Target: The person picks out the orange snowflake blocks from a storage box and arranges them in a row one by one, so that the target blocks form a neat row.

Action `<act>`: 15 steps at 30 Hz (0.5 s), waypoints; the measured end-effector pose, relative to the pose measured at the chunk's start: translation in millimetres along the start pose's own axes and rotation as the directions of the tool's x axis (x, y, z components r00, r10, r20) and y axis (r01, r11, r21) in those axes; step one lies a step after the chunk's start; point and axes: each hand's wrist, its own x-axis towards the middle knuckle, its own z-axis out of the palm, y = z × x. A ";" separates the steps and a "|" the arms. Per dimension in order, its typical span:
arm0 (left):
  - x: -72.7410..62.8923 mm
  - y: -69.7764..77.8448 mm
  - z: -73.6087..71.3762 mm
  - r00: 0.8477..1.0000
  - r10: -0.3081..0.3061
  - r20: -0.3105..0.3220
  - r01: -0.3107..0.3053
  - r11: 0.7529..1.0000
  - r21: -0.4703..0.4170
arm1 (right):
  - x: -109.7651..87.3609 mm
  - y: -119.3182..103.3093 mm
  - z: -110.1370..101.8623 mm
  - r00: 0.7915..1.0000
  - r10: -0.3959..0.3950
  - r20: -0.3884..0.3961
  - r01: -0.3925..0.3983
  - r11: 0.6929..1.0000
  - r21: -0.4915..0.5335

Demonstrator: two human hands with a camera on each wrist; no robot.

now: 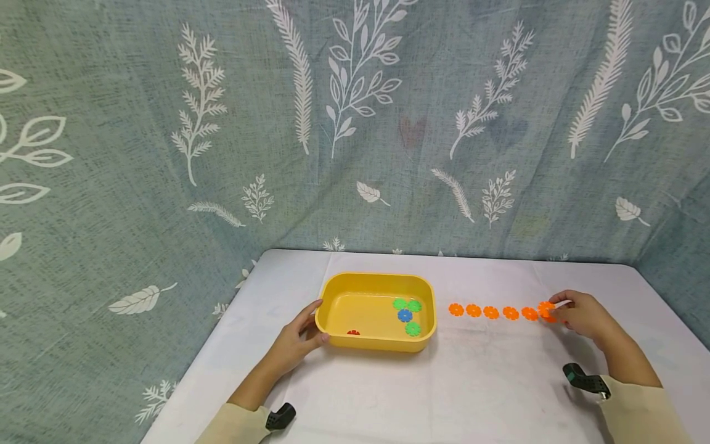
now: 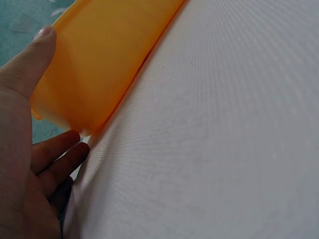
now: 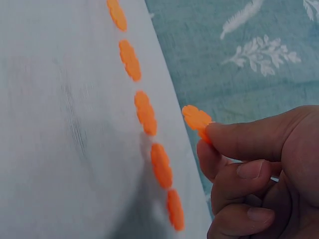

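My right hand [image 1: 582, 316] pinches an orange flower-shaped disc [image 3: 197, 118] between thumb and finger, raised off the cloth at the right end of a row. Several matching orange discs [image 1: 490, 312] lie flat in that row. At the left end of a yellow tray [image 1: 375, 280], my left hand [image 1: 292, 346] grips the side, thumb at the near corner and fingers further back. Inside the tray are a few green discs [image 1: 413, 329], one blue disc [image 1: 405, 316] and a red disc [image 1: 353, 332], which the near wall partly hides.
A white cloth [image 1: 388, 394] covers the table. Behind and to the left hangs a grey-green curtain [image 1: 355, 185] with white leaf patterns. Each wrist bears a small dark device, such as the right wrist device [image 1: 585, 379].
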 end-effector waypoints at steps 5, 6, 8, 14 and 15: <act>1.8 -7.8 0.2 1.000 0.012 -0.010 -0.011 1.000 0.016 | -1.6 8.9 -5.9 0.999 0.017 -0.039 -0.017 1.000 -0.012; 2.3 -10.1 0.2 1.000 0.018 -0.010 -0.018 1.000 0.020 | -1.8 10.7 -7.2 0.999 0.013 -0.044 -0.014 1.000 -0.015; 3.2 -12.8 0.3 1.000 0.024 -0.012 -0.023 1.000 0.020 | -2.1 14.3 -9.1 0.998 0.010 -0.056 -0.012 1.000 -0.024; 5.5 -14.2 0.7 0.999 0.035 -0.006 -0.035 0.999 0.009 | -1.5 27.0 -17.9 0.997 0.030 -0.075 -0.032 0.999 -0.032; 6.1 -14.5 0.8 0.999 0.035 -0.006 -0.035 0.999 0.009 | -1.5 29.8 -19.4 0.996 0.038 -0.082 -0.040 0.999 -0.030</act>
